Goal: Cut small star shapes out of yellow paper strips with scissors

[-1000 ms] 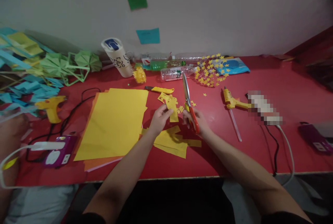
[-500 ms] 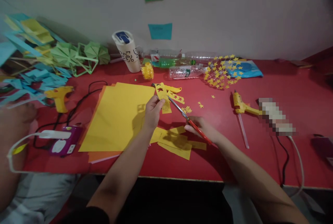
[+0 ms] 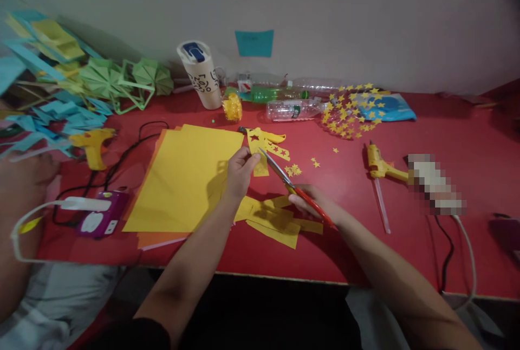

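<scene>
My left hand (image 3: 240, 171) pinches a strip of yellow paper (image 3: 260, 167) between thumb and fingers. Closed around the red handles of a pair of scissors (image 3: 303, 194) is my right hand (image 3: 306, 203). The scissor blades point up and left, their tips at the edge of the strip. Star-shaped holes show in yellow paper just beyond my left fingers. Several small cut-out yellow stars (image 3: 293, 170) lie to the right of the blades. Yellow paper pieces (image 3: 276, 220) are spread beneath my hands, and a stack of yellow sheets (image 3: 179, 182) lies to the left.
Glue guns lie at the left (image 3: 93, 147) and right (image 3: 377, 161), with cords nearby. A tumbler (image 3: 201, 76), plastic bottles (image 3: 292, 110) and a star-covered clear piece (image 3: 350, 114) stand along the wall. Another person's hand (image 3: 30, 174) rests at the left. A purple power box (image 3: 97, 214) sits close by.
The view has shifted slightly. Both hands keep nearly the same place; the scissor tips remain at the paper strip, with the blades looking a little more closed.
</scene>
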The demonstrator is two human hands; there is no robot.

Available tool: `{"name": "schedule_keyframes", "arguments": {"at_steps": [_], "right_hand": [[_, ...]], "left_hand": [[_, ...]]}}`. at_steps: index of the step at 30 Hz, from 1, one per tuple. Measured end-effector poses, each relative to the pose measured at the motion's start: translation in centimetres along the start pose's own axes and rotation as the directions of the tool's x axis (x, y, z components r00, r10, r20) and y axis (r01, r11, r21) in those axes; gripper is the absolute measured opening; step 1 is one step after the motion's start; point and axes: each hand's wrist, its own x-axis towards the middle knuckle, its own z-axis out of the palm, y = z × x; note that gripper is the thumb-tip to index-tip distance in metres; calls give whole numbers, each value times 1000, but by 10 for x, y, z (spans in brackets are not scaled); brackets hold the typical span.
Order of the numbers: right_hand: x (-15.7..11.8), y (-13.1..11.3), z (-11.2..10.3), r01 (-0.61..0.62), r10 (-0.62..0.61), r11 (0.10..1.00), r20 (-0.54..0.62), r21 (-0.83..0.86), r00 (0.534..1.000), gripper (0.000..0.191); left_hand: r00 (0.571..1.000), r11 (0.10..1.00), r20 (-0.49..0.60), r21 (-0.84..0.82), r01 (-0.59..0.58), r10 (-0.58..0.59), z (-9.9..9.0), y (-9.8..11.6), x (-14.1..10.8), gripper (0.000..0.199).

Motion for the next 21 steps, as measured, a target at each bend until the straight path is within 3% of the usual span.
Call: {"name": "schedule_keyframes", "arguments": {"at_steps": [3,21], "right_hand": [[0,-1,1,-34,34,999,-4,40,999,62],[2,3,9,-82,84,990,-17,116,996,63]], "left_hand": [[999,999,36,-30,-18,19,-1,-2,1,27],[1000,999,-5,-43,-27,27,1,-2,0,21]]}}
